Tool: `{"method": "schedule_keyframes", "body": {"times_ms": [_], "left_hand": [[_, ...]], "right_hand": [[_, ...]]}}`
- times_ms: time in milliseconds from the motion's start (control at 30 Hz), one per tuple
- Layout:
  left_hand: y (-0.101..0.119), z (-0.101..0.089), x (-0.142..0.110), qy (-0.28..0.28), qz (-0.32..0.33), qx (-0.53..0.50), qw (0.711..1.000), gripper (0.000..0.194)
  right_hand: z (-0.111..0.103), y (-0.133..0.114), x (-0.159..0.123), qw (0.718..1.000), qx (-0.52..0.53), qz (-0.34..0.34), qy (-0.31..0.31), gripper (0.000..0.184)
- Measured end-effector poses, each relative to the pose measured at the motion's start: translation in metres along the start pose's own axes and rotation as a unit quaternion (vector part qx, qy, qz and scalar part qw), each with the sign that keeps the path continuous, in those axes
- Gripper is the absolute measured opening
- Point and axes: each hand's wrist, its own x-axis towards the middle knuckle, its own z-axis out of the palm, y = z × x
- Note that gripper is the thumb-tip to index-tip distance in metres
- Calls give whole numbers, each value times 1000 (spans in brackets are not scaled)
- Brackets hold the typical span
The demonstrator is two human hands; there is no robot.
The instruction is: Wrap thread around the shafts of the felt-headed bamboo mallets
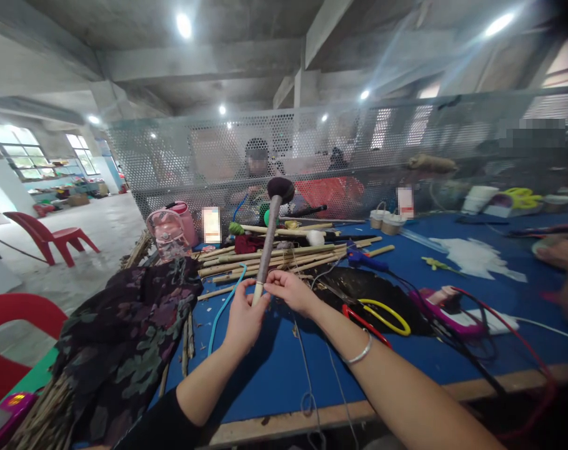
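Note:
A wooden stick (pixel 266 256) stands tilted before me, wrapped in grey-brown cord or yarn, with a dark rounded head (pixel 280 189) on top. My left hand (pixel 246 315) is closed around its bare pale lower end. From the right, my right hand (pixel 288 290) pinches the stick with thumb and forefinger at the wrap's lower edge. Whether a strand lies between those fingertips is too small to tell. Thin grey cords (pixel 307 369) hang below my right forearm and over the table's front edge.
Several bare sticks (pixel 237 267) lie behind my hands on the blue table (pixel 260 387). Yellow-and-red-handled scissors (pixel 384 317), a blue glue gun (pixel 365 258) and a purple power strip (pixel 452 315) are to the right. Dark patterned cloth (pixel 134 331) covers the left. A co-worker's blurred hand (pixel 565 256) shows far right.

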Motion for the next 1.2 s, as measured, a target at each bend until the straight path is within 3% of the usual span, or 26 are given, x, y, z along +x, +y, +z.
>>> {"method": "schedule_keyframes", "body": {"times_ms": [100,200,300,367,567,667,833,933,1100,1200], "left_hand": [[2,1,0,-2,-25,-9,1000,44],[5,3,-1,-45,-29,-35,998,43],[5,4,-2,-80,-21,-51,995,40],[3,4,-2,-69,-10,-15,997,36],[-6,0,2,33,65,96,993,36],[-2,1,1,17,74,69,995,33],[9,6,-4,-33,17,-42,998,39],[9,6,-5,-39,-7,-50,998,40],[2,3,-2,8,39,44,998,41],[5,2,-2,-32,21,19,999,38]], "right_hand": [[1,-1,-1,998,54,37,-13,35],[2,-6,-3,991,109,74,-36,42],[4,-10,-5,989,130,58,-32,41],[4,-9,-4,994,100,33,-5,36],[2,-3,1,998,22,18,60,36],[-1,-7,-1,998,51,13,36,37],[-4,-14,-5,993,103,40,-42,39],[0,-12,-4,993,108,31,-32,34],[6,-8,-1,996,84,21,6,37],[4,-10,-2,996,90,18,-12,35]]}}
